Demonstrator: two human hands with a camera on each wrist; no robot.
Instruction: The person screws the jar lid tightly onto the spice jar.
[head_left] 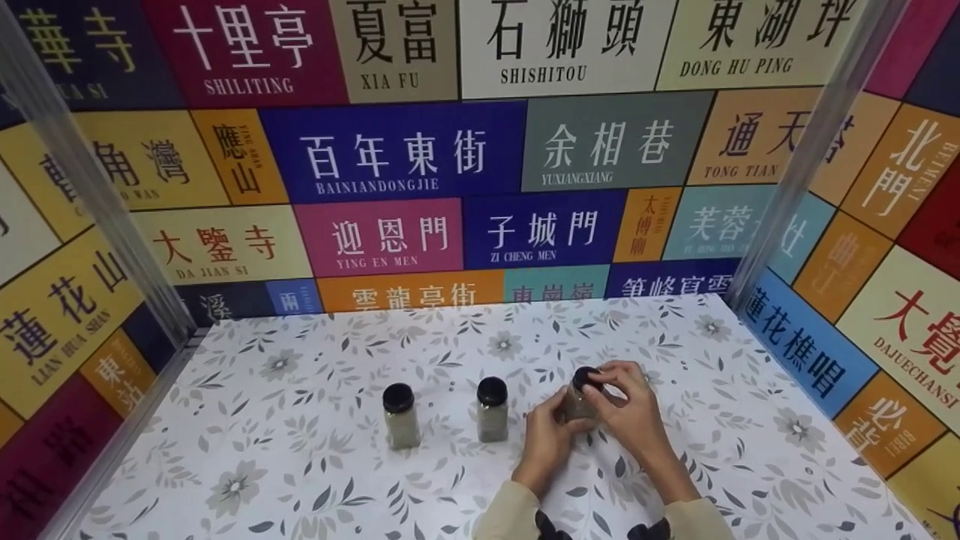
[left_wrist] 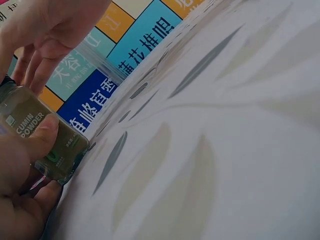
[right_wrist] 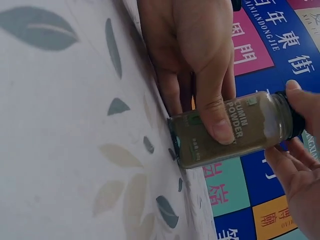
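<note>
A cumin powder jar (right_wrist: 220,132) of clear glass stands upright on the table, full of brown powder. Around its body curls my left hand (head_left: 551,435), the thumb lying across the label in both wrist views. At the top, my right hand (head_left: 630,401) pinches the black cap (head_left: 585,376) between thumb and fingers. The cap sits on the jar's neck. To the left stand two similar black-capped jars, the middle jar (head_left: 493,412) and the left jar (head_left: 401,420), both upright and touched by neither hand.
White cloth with grey leaves and flowers covers the table (head_left: 315,450). Behind it and at both sides rise panels of coloured signs (head_left: 390,150), with clear corner strips (head_left: 810,135) where they meet.
</note>
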